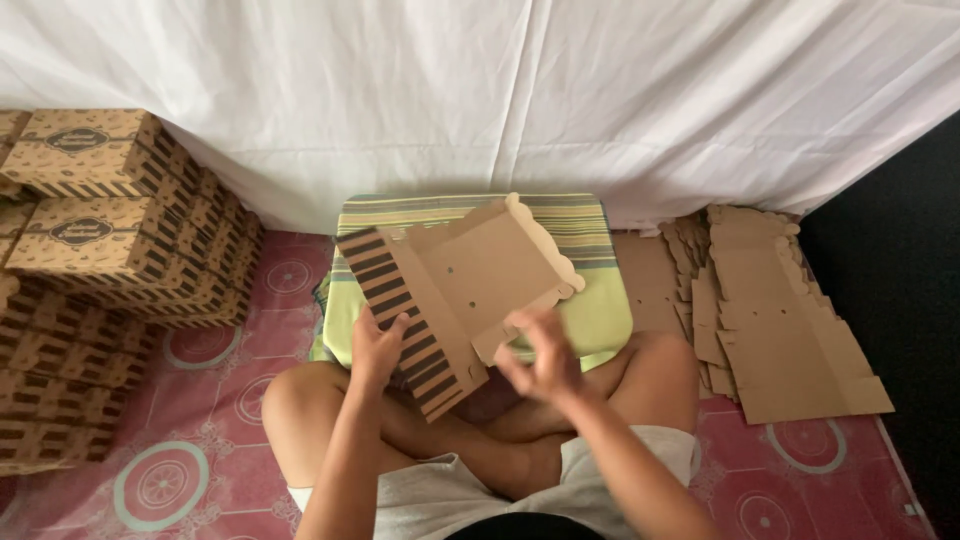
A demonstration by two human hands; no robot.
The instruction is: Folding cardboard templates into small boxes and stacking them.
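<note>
From the head view, I sit cross-legged on a floor covered with a pink mat (215, 470) that has round teal patterns. In front of my knees lies a striped green cushion (590, 300), and I take it as my landmark. Over the cushion, tilted, I hold a flat cardboard box blank (470, 280), brown on the inside, with a black-striped flap on the side toward my left. My left hand (378, 345) is clenched on this striped flap, the thumb on top and the fingers under it. My right hand (540, 355) is at the near edge of the blank, just beside a small flap; it is blurred, so I cannot tell if it grasps the cardboard or only touches it.

Behind the cushion, a white sheet (520, 90) hangs down and closes the whole back of the room. To the left of the cushion, well apart from it, stands a pile of folded boxes (110, 210), brown with black stripes and a dark oval mark on the lid, stacked in several rows. To the right of the cushion, a heap of flat blanks (780, 320) lies on the floor, overlapping each other. Beyond this heap, the far right edge is dark.
</note>
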